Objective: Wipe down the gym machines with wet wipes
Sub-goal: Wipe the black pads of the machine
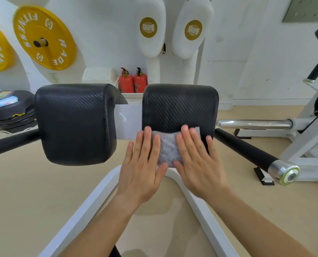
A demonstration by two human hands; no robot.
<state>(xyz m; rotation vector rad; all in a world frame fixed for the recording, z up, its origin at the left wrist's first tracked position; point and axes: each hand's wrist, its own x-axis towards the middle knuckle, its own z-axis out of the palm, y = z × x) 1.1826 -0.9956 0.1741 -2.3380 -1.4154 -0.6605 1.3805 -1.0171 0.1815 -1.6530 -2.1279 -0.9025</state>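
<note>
One crumpled grey wet wipe (168, 147) lies against the near, lower part of the right black textured cushion (180, 106). The left black textured cushion (74, 123) is the second of two and stands apart across a gap. The left hand (141, 167) presses the wipe's left edge and the right hand (200, 164) its right edge, each with straight, spread fingers. Bare cushion runs from the wipe up to the top edge. Two black handle bars (247, 151) stick outward, one on each side. Below, one white metal frame (80, 216) forks over beige floor (24, 191). Behind stand two red fire extinguishers (126, 83) and hang two yellow weight plates (45, 38)
</note>
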